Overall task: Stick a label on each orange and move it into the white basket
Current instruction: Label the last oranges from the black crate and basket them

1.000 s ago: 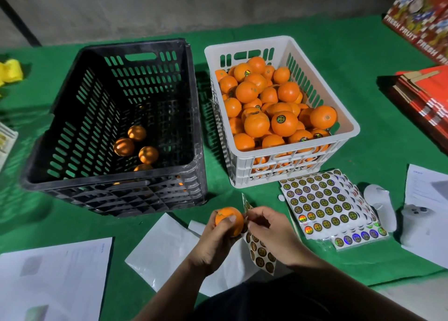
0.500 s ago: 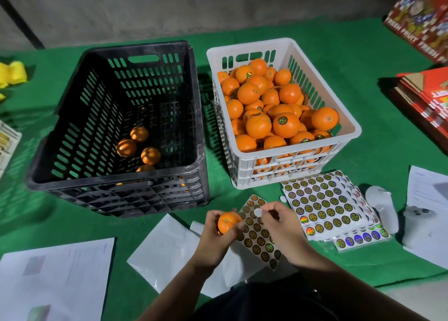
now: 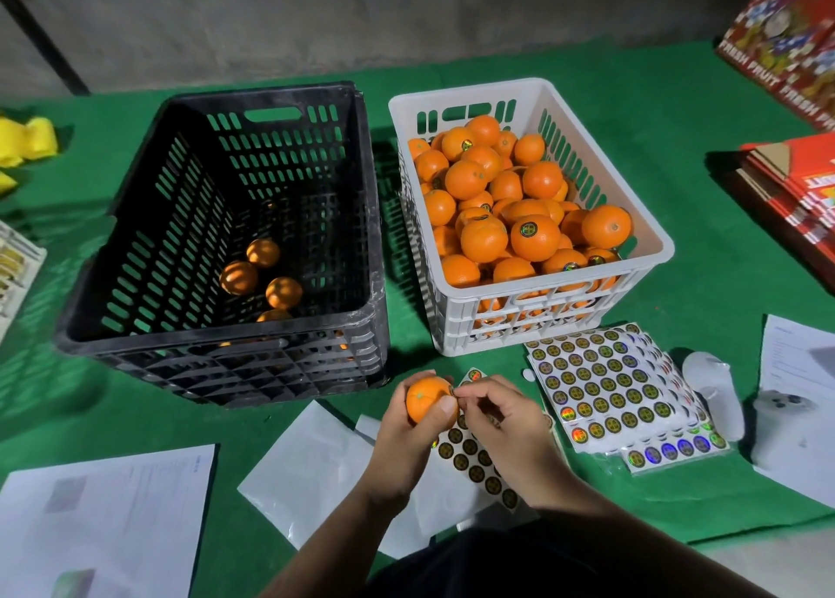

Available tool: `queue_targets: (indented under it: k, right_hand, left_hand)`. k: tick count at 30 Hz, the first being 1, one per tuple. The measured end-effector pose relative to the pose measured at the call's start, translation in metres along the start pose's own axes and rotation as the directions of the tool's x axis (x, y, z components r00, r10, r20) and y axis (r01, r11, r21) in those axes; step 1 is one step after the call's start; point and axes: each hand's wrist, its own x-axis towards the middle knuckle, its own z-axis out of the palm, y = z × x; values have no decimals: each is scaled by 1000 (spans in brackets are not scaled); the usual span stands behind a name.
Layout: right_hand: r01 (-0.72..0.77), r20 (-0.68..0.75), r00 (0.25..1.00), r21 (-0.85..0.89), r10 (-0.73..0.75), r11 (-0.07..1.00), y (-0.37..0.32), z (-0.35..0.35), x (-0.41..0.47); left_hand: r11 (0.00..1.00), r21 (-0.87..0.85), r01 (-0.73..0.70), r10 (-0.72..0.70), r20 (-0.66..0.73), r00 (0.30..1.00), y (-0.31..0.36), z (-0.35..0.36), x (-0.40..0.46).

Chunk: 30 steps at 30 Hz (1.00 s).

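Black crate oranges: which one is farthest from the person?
The orange at the top of the cluster in the black crate; the others lie below it, nearer the front wall.

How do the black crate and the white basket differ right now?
The black crate holds only a few oranges on its floor; the white basket is heaped to about its rim. The crate looks larger and deeper than the basket. Several basket oranges show round labels; none is visible on the crate's, which lie in shadow. Both are slotted plastic and stand side by side on the green cloth.
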Motion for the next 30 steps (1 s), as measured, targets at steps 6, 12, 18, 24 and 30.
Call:
queue_targets:
  k: [6,12,18,24,30]
  right_hand:
    - [-114,35,993,204,109,972,-12,1,9]
    - [-504,285,861,370,421,780,-31,19,14]
    - [-434,219,901,488,375,758,-53,10,18]
    - [-412,182,907,573,380,709,-63,7,21]
    - [-320,75,940,533,333,783,-59,4,24]
  left_hand:
    - [991,-126,54,-58,-35,998,2,3,-4]
    - [995,-86,42,-46,-48,998,19,20,-6]
    - [990,63,-128,128,-4,992,29,26,-6]
    - [956,90,-281,288,-78,954,38,27,-8]
    - [954,117,-276,286,-84,954,42,27,-9]
